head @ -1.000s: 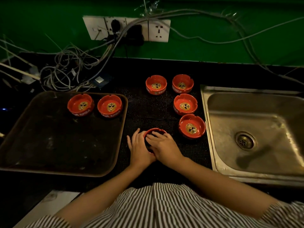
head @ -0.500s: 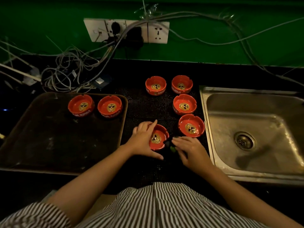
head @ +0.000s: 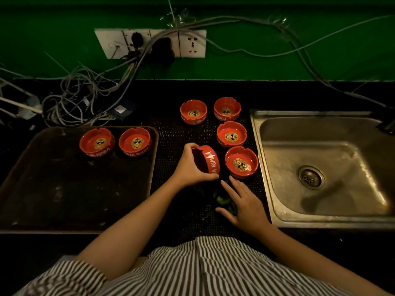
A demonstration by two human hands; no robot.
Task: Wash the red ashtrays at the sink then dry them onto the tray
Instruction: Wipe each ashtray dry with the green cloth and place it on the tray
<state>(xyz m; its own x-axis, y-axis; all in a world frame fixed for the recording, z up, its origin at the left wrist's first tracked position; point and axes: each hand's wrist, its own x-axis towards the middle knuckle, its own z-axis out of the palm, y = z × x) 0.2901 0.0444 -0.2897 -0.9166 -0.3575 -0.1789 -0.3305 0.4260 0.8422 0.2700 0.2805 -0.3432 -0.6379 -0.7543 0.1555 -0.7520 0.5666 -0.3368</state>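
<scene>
My left hand [head: 188, 167] grips a red ashtray [head: 208, 159], tilted on its side just above the black mat, its open face turned towards my palm. My right hand [head: 242, 201] lies flat with spread fingers on the mat, over a small dark green cloth [head: 222, 199]. Several more red ashtrays stand upright on the mat, the nearest [head: 241, 162] just right of the held one. Two ashtrays [head: 96, 142] [head: 135, 142] sit at the far end of the dark tray [head: 53, 189] on the left. The steel sink [head: 320, 167] is on the right.
A tangle of cables [head: 81, 99] lies on the counter behind the tray, running up to wall sockets [head: 149, 42] on the green wall. More wires run along the wall above the sink. A black object [head: 388, 122] shows at the sink's far right corner.
My left hand has lifted the ashtray and tipped it on its side. My right hand has let go of it and moved down to the right onto the green cloth.
</scene>
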